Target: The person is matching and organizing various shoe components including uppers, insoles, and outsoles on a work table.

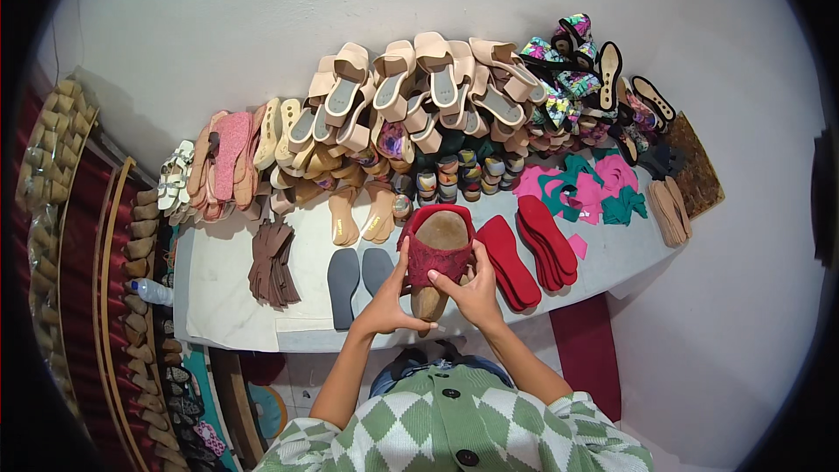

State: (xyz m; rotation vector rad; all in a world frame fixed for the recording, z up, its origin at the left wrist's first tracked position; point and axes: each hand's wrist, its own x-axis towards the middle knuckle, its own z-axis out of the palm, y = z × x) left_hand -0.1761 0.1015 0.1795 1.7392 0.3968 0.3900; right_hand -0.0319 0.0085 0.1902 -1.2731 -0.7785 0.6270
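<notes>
Item in hand: your left hand (384, 304) and right hand (476, 290) both clasp a brown shoe last wrapped in a dark red lace upper (437, 253), held just above the near edge of the white desk (218, 297). The upper sits over the form, apparently unsoled; flat red soles (524, 253) and grey insoles (358, 275) lie unused beside it. No labels legible; pink and teal cut pieces (585, 188) lie at right.

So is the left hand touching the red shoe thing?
Touching. The head view shows the left hand with its fingers pressed on the side of the red shoe upper, which the right hand grips from the other side.
</notes>
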